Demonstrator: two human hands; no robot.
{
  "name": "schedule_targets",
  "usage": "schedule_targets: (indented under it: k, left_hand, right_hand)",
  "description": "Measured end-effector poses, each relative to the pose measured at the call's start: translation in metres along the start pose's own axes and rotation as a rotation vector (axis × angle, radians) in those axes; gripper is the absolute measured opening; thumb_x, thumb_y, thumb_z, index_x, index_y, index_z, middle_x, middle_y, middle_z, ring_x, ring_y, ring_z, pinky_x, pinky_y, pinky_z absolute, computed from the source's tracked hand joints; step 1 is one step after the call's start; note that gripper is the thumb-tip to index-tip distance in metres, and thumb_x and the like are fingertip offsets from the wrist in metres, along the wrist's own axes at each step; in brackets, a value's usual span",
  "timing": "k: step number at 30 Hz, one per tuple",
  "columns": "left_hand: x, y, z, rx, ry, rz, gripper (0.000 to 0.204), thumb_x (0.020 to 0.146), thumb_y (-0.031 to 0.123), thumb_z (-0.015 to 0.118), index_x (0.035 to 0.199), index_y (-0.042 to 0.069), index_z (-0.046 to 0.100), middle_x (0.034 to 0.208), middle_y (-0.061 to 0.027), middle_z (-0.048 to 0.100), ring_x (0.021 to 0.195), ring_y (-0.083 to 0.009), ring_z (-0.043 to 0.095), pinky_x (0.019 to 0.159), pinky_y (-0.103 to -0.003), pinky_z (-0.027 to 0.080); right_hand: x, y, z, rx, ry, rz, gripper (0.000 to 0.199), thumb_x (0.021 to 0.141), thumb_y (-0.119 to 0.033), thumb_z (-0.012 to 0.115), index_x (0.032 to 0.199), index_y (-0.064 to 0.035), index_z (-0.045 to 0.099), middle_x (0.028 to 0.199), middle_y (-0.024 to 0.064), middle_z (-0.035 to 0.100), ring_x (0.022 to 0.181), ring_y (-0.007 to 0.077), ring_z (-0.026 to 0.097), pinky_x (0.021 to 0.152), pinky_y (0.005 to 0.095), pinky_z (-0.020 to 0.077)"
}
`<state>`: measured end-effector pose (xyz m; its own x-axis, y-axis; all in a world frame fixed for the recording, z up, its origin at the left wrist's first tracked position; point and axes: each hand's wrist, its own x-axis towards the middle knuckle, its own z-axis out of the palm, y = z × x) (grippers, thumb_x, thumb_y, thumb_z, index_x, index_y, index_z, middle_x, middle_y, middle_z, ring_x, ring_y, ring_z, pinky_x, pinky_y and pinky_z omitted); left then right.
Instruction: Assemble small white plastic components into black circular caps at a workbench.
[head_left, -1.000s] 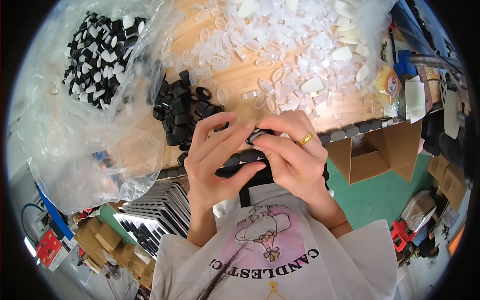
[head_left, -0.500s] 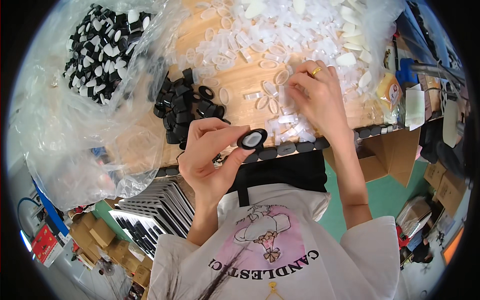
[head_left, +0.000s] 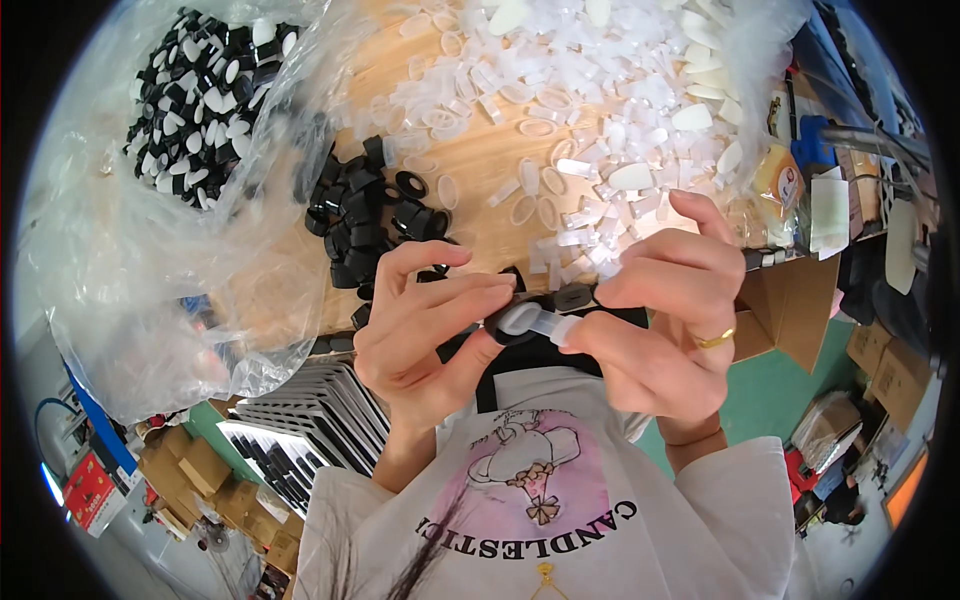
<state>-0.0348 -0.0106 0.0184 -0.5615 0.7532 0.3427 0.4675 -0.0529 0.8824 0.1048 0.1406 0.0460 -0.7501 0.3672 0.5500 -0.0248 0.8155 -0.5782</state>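
Near the table's front edge my left hand (head_left: 425,335) pinches a black oval cap (head_left: 497,325) between thumb and fingers, its opening turned toward my right hand. My right hand (head_left: 670,320) grips a translucent plastic oval ring (head_left: 552,325) between thumb and forefinger. That ring's left end meets the cap's mouth; how far it sits inside is hard to make out. Just beyond my left hand lies a heap of black oval caps (head_left: 350,225). Clear plastic rings (head_left: 525,205) and short pieces are scattered on the wooden table beyond both hands.
A clear plastic bag (head_left: 240,270) at the left holds many black and white pieces (head_left: 205,105). White oval pieces (head_left: 690,118) lie at the right among the clear ones. Black ovals (head_left: 573,297) line the table's front edge. Stacked trays (head_left: 310,435) stand below left, an open carton (head_left: 790,305) below right.
My right hand has come back from the clear pieces toward me, now with a translucent ring at the cap. My left hand has shifted slightly and brought the cap a little nearer.
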Motion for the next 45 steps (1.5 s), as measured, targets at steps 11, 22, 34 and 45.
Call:
schedule_targets:
  k: [11,22,34,45]
  left_hand:
    - [-0.011,0.0,0.004,0.01,0.003,0.047,0.034,0.06,0.007,0.075,0.093,0.001,0.076,0.09,-0.0083,0.075,0.092,-0.0304,0.063,0.083,-0.043,0.046]
    - [-0.01,0.0,0.008,-0.042,0.012,0.033,0.032,0.061,0.007,0.076,0.092,0.001,0.076,0.089,-0.0089,0.075,0.09,-0.0278,0.062,0.084,-0.043,0.044]
    - [-0.021,-0.014,0.02,-0.393,0.169,-0.179,0.03,0.069,0.008,0.082,0.096,-0.002,0.075,0.09,-0.011,0.072,0.087,-0.0234,0.057,0.078,-0.034,0.045]
    - [-0.017,-0.013,0.008,-0.044,0.165,-0.101,0.034,0.061,0.006,0.081,0.094,0.001,0.076,0.084,-0.0057,0.068,0.08,-0.0208,0.051,0.074,-0.033,0.041]
  right_hand:
    - [-0.005,-0.005,0.013,0.098,0.013,0.043,0.023,0.058,-0.01,0.077,0.08,-0.0172,0.074,0.095,0.0007,0.059,0.088,0.0255,0.056,0.098,0.0568,0.0398]
    - [-0.009,-0.002,0.015,0.117,0.027,0.025,0.024,0.056,-0.013,0.073,0.08,-0.0137,0.076,0.097,0.0034,0.061,0.087,0.0276,0.056,0.098,0.0574,0.0392]
    - [0.01,0.113,0.06,0.011,-0.17,0.28,0.012,0.078,-0.007,0.072,0.089,-0.0022,0.07,0.097,0.0068,0.063,0.093,0.0223,0.058,0.087,0.0331,0.0425]
    - [0.014,0.016,0.013,0.398,-0.049,0.225,0.013,0.07,0.006,0.067,0.082,0.0012,0.066,0.097,0.0145,0.062,0.076,0.0244,0.062,0.062,0.0315,0.0488]
